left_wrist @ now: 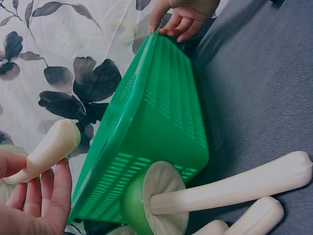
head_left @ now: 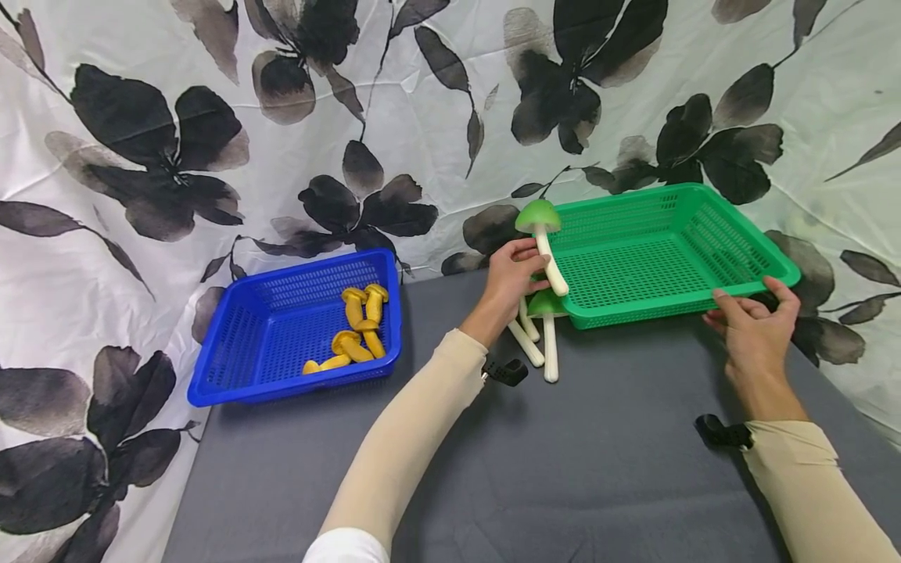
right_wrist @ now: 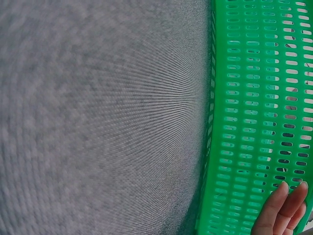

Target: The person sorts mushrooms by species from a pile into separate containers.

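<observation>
My left hand (head_left: 508, 283) pinches the white stem of a green-capped mushroom (head_left: 538, 216), raised at the left end of a green plastic basket (head_left: 637, 311). In the left wrist view the pale stem (left_wrist: 56, 147) lies between thumb and fingers. My right hand (head_left: 759, 344) grips the basket's near rim by its right corner; in the right wrist view its fingertips (right_wrist: 279, 196) are against the slotted wall. Below my left hand, several more green-capped mushrooms (head_left: 551, 344) lie on the grey table beside the basket, partly hidden by the hand.
A blue basket (head_left: 390, 313) stands at the left, with several yellow mushrooms (head_left: 352, 346) in its right part. A white curtain with dark flowers (head_left: 450, 102) hangs behind the grey table (head_left: 577, 485). No mushrooms show inside the green basket.
</observation>
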Demonstrator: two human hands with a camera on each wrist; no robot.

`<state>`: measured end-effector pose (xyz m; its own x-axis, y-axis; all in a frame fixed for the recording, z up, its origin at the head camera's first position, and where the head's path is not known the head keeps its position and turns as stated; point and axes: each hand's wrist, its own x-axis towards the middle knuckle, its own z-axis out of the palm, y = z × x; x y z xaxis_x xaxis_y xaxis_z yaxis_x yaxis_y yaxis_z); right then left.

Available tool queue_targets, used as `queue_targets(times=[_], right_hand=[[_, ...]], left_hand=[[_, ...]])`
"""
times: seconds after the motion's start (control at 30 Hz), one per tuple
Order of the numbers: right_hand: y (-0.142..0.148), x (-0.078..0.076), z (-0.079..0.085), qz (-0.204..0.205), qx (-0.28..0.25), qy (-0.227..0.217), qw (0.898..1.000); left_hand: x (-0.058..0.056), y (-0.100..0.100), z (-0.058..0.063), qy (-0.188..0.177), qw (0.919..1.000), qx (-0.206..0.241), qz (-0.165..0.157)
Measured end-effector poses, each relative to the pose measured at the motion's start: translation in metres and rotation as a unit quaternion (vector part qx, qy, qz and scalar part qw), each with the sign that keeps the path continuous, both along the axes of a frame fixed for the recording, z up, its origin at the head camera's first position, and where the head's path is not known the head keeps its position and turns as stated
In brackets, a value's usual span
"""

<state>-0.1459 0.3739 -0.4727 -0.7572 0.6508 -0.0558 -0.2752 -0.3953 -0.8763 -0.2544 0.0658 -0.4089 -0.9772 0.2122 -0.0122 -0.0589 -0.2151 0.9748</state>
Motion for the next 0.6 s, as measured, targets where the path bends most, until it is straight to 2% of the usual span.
queue_targets(times=[0.43,0.6], right_hand=[[0.000,0.002,-0.001,0.005,0.013,-0.010,1.000],[0.002,0.002,-0.001,0.004,0.020,-0.012,1.000]], left_hand=[[-0.014,0.022,0.003,0.005,0.9996,-0.013,0.026],[-0.015,0.026,0.005,0.004,0.9995,-0.026,0.019]])
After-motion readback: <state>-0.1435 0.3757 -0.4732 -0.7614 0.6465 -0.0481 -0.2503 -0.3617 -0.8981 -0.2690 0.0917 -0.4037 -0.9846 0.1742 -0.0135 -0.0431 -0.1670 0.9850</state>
